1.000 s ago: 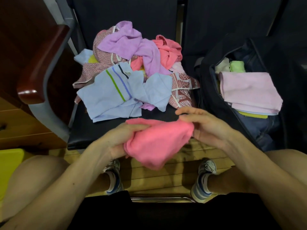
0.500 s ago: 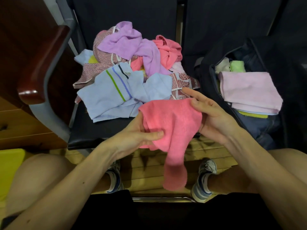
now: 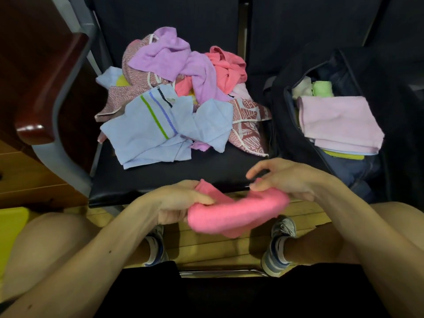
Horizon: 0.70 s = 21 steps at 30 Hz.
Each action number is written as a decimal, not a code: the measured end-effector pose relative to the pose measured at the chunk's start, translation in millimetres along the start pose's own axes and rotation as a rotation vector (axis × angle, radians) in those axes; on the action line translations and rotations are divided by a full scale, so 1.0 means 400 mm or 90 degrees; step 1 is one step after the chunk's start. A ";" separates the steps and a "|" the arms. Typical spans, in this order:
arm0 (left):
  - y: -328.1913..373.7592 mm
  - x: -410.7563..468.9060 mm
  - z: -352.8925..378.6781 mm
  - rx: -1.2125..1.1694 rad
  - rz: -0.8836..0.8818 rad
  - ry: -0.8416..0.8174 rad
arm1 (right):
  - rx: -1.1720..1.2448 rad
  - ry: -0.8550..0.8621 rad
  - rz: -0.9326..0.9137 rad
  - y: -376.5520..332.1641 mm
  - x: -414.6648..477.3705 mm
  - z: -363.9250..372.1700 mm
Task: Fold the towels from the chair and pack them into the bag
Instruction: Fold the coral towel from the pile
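1. Far left: a glossy dark wooden armrest (image 3: 50,88) on a grey frame, and below it a patch of something yellow (image 3: 11,226), too cut off to identify.
2. Next to the armrest: a black chair (image 3: 160,177), its seat holding a loose heap of unfolded towels.
3. Within the heap, front left: a light blue towel (image 3: 146,134) with a green and a blue stripe. Behind it, a purple towel (image 3: 174,58) draped over a red-and-white patterned towel (image 3: 247,131). At the back right, a crumpled coral towel (image 3: 227,67).
4. Below the seat's front edge, over a wooden floor (image 3: 206,246): the left hand (image 3: 176,200), closed around the left end of a pink towel (image 3: 236,214), thumb on top and fingers curled beneath.
5. Between the two hands: the pink towel itself, bunched into a thick band, held in the air just in front of the chair, apart from the heap and outside the bag. Edges blurred.
6. Right of that: the right hand (image 3: 282,180), holding the towel's right end, lower fingers tucked under the cloth, upper fingers lifted and loosely bent.
7. Lower down: two striped sneakers (image 3: 277,244) flat on the floor, bare knees at either side.
8. Far right: an open dark bag (image 3: 282,125) on the neighbouring seat. Inside, a folded pale pink towel (image 3: 339,120) on top of a flat stack, with a rolled green towel (image 3: 322,88) behind it.
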<state>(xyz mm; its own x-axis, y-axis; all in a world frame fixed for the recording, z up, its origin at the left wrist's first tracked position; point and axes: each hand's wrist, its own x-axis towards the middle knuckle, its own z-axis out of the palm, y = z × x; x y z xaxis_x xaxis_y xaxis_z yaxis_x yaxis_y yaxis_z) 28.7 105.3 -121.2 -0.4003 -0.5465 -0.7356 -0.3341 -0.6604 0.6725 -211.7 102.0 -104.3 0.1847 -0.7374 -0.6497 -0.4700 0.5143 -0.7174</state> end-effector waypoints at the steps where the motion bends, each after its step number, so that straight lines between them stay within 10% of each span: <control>1: 0.002 -0.003 -0.012 -0.011 0.005 0.028 | 0.091 -0.003 -0.009 -0.006 0.001 0.007; 9: 0.063 -0.042 -0.108 -0.319 0.240 0.144 | 0.590 -0.020 -0.184 -0.048 -0.005 0.029; 21: 0.035 -0.008 -0.128 0.120 0.397 0.380 | 0.201 0.210 -0.304 -0.029 0.026 0.063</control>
<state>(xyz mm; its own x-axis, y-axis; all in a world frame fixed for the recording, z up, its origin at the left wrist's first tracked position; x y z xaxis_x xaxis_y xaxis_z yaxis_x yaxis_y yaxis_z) 69.0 71.4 -113.5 -0.0622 -0.9914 -0.1152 -0.3604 -0.0853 0.9289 -182.5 99.4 -109.1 0.0129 -0.9858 -0.1674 -0.1173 0.1648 -0.9793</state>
